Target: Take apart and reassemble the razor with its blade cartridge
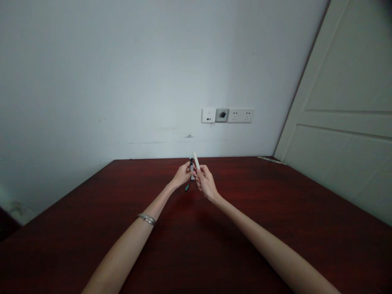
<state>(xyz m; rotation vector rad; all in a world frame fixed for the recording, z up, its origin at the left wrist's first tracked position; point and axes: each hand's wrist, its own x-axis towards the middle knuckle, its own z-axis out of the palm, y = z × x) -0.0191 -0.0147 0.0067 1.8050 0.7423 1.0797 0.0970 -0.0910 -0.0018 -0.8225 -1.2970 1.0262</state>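
Observation:
My left hand (183,174) is closed around a slim black-and-grey object (192,167) that looks like a marker, held upright. Close beside it, my right hand (207,182) pinches a flat white stick (196,160), which points up and leans slightly left. The fingers of both hands almost meet; whether the two objects touch, I cannot tell. Just below my left hand, a small dark piece like a cap (187,188) lies on the table. A silver bracelet (147,219) circles my left wrist.
The dark red wooden table (76,228) runs up to a pale wall (137,73). Sockets and switches (228,115) sit on the wall behind my hands. To the right stands a white panelled door (346,110), with a thin pale strip (271,160) near the table's far right corner.

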